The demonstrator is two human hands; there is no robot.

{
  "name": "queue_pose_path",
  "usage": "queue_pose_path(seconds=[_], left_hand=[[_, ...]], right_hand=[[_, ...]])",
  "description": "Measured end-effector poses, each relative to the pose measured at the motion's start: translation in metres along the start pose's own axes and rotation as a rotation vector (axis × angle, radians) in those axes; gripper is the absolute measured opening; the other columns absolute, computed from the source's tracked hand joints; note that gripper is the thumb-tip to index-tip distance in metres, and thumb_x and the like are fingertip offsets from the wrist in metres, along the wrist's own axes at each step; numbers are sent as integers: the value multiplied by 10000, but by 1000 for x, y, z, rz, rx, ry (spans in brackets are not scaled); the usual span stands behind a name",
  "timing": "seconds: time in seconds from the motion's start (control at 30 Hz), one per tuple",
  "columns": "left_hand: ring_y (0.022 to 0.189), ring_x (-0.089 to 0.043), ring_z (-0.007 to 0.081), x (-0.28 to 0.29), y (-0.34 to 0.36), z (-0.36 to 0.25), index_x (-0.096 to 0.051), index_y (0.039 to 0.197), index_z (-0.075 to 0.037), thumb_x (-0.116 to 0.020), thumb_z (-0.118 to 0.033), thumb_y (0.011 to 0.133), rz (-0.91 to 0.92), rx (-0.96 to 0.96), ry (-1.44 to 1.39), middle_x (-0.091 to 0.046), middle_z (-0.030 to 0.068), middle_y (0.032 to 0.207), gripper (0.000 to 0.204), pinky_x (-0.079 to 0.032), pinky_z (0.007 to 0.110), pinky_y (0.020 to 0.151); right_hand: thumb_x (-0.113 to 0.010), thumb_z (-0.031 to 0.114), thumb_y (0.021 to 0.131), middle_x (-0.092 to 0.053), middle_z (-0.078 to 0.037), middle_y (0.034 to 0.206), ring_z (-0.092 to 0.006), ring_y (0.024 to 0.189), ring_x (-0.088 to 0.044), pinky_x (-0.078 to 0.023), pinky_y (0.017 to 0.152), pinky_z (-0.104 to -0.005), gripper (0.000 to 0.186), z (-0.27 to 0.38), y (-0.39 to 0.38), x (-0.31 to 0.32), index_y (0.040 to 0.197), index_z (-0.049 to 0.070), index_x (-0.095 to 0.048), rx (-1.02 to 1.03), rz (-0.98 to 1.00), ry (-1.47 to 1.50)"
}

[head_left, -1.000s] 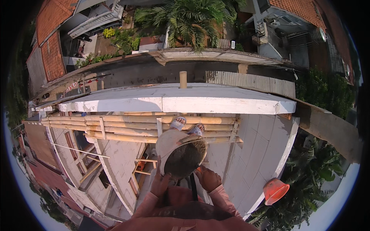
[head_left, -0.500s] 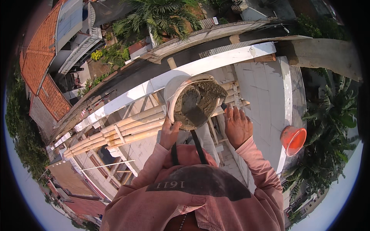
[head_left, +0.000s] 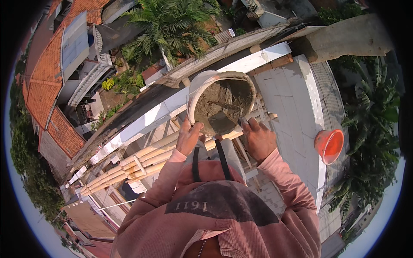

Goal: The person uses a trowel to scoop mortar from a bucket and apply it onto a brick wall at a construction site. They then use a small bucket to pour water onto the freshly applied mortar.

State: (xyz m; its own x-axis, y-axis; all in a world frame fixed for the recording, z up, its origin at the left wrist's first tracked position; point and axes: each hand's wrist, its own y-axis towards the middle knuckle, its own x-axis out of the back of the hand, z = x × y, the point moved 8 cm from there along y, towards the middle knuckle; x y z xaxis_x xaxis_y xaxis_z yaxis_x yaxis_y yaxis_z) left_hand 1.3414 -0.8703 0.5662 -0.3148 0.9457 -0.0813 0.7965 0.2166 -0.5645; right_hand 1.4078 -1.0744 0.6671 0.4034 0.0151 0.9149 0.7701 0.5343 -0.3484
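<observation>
A pale round bucket [head_left: 193, 96] stands in front of me, partly filled with wet grey mortar [head_left: 215, 92]. My left hand [head_left: 188, 136] is closed on its near left rim, thumb towards the inside. At the near right rim, my right hand [head_left: 260, 138] is wrapped round the handle of a trowel [head_left: 228, 105]. The trowel's blade lies in the mortar, smeared with it and partly hidden. A shadow falls over the near part of the mortar.
Bundled bamboo poles [head_left: 142, 161] run below on the left. Past the bucket stretches a white wall top [head_left: 161, 112], with a drop beyond. An orange-red bucket [head_left: 329, 146] sits at the right by corrugated roofing [head_left: 333, 101]. Pale panels [head_left: 286, 103] lie between.
The trowel has gone from the bucket's right edge, where it carried mortar, down into the bucket. My right hand has turned and shifted left; my left hand keeps hold of the rim.
</observation>
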Motion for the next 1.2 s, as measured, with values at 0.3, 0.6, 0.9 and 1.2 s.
queue_pose_path(seconds=[0.3,0.6,0.9,1.2], left_hand=[[1007,-574,170,-17,-2,-7,-448,1315,-76,-575,-163,867,93,38,-92,-561,73,1134,473,-530,347,804],[1209,-528,277,-45,-5,-50,-292,1491,-43,-502,-81,864,136,-326,412,-471,178,1411,662,-401,339,1028],[1354,-382,397,-97,-15,-78,-237,1522,-95,-486,-31,831,300,-599,576,-369,168,1506,736,-341,406,1096],[1104,-594,290,-106,6,-54,-273,1507,-89,-505,-74,870,321,-347,397,-562,172,1312,678,-450,354,966]], right_hand=[[-560,149,833,-573,-136,1177,-296,830,-685,-574,625,-387,390,-5,3,5,1211,55,-573,-5,-238,-144],[-521,141,870,-600,-111,983,-313,774,-672,-546,595,-429,236,-44,0,44,1072,60,-614,-234,-145,-173],[-561,398,907,-670,-171,1071,-383,914,-648,-524,802,-448,405,-130,-22,-62,1108,62,-665,-1,-113,374],[-653,369,890,-674,-197,1078,-260,952,-661,-487,858,-325,508,-111,-33,-93,1196,-37,-625,-287,-125,1008]])
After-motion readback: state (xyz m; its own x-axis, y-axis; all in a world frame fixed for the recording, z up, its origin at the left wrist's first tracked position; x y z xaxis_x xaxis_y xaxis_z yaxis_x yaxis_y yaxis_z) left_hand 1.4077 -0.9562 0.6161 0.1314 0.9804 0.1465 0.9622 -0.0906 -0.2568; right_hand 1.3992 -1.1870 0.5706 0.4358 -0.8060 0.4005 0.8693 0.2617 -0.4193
